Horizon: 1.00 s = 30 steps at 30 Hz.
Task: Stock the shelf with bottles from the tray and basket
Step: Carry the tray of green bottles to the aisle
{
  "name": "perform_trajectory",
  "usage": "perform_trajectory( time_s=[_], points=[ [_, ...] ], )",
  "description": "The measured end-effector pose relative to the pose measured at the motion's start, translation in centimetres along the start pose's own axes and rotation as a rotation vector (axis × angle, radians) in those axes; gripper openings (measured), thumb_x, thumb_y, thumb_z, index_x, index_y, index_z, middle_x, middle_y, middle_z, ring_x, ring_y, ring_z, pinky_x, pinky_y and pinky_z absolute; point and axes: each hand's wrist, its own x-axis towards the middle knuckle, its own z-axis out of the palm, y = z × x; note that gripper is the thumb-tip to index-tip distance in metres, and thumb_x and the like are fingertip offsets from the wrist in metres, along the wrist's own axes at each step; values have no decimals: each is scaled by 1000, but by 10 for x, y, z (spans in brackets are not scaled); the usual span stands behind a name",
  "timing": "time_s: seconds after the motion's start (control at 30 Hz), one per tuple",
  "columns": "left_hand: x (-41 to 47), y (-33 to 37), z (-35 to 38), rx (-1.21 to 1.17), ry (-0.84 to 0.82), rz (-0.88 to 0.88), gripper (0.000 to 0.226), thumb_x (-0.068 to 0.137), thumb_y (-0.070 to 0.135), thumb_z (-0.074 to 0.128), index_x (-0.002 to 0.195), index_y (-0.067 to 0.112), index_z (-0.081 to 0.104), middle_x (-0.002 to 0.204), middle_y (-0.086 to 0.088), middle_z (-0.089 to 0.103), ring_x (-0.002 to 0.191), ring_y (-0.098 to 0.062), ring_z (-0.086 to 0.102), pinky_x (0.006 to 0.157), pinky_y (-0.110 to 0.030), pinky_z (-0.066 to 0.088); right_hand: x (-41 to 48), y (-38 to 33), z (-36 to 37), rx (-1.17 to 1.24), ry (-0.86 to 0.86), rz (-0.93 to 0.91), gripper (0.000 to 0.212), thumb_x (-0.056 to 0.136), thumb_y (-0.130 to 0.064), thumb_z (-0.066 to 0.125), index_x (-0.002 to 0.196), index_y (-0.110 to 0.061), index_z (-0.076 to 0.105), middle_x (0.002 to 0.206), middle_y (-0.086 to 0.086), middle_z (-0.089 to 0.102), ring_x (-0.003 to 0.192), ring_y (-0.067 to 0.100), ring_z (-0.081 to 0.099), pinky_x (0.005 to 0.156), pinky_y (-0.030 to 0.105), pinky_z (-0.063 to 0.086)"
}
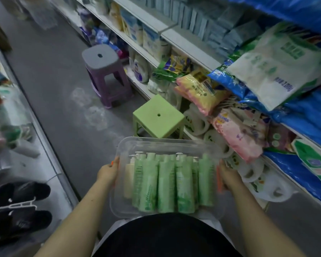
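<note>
1. Shop aisle with grey floor (63, 99); shelf (185, 43) on the right, crowded with packets.
2. Clear tray (167, 143) — held before the person's body, just short of a green stool (158, 118).
3. Green bottles (166, 184), lying side by side in the tray.
4. Left hand (107, 173) — fingers curled round the tray's left edge.
5. Right hand (228, 176), gripping the right edge.
6. Purple stool (104, 71), farther down the aisle.

Left hand (107, 173), right hand (228, 176) clasp opposite tray (167, 143) edges.
</note>
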Motion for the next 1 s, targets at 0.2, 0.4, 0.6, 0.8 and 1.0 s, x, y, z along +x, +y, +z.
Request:
perform_trajectory(
  time_s=[0.2,0.4,0.6,0.8,1.0],
  points=[
    [69,33,-13,-59,-20,-105,72,95,60,39,104,-5,67,102,-26,68,90,-39,65,80,-41,54,62,-82,28,-111,-24,36,71,100,-56,30,131,4,53,133,27,55,120,37,54,91,34,41],
    [131,96,-38,-43,29,-103,68,97,59,37,85,-2,66,96,-26,66,91,-40,64,87,-46,53,116,-161,48,-119,-84,46,81,96,-65,24,121,4,59,99,20,59,89,31,58,84,36,48],
    [185,153,-52,-41,-1,-62,69,96,59,38,80,-3,65,88,-27,65,84,-39,65,81,-43,54,140,-198,55,-96,-28,30,69,100,-58,26,127,-4,58,122,24,60,111,34,57,97,43,45],
    [256,209,-59,9,-145,-88,73,95,59,40,114,-7,61,115,-29,62,101,-42,62,86,-43,52,149,-225,75,55,89,154,60,99,-56,30,135,-12,52,130,20,56,115,34,54,96,41,44],
    [326,285,-67,83,-300,127,60,96,55,44,101,1,67,100,-19,64,82,-29,60,79,-36,50,137,-247,118,562,123,529,76,86,-71,43,116,-3,61,103,20,64,87,26,61,65,34,53]
  ],
)
